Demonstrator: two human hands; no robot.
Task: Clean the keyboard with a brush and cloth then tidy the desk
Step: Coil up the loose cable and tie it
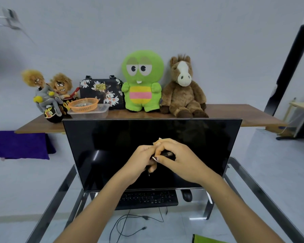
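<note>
A black keyboard (147, 199) lies on the glass desk (263, 199) below the dark monitor (112, 146), partly hidden by my left forearm. A black mouse (186, 195) sits to its right. In front of the screen, my left hand (139, 160) and my right hand (179, 160) are raised together. Both are closed on one small black object (167, 153), dark with a metal tip; what it is I cannot tell. A green cloth (205, 239) shows at the bottom edge, right of centre.
Black cables (126, 223) trail under the glass in front of the keyboard. Behind the monitor a wooden table (244, 113) carries plush toys, a floral bag (102, 92), an orange basket (82, 104) and a clear tub. A purple cloth (18, 144) lies at left.
</note>
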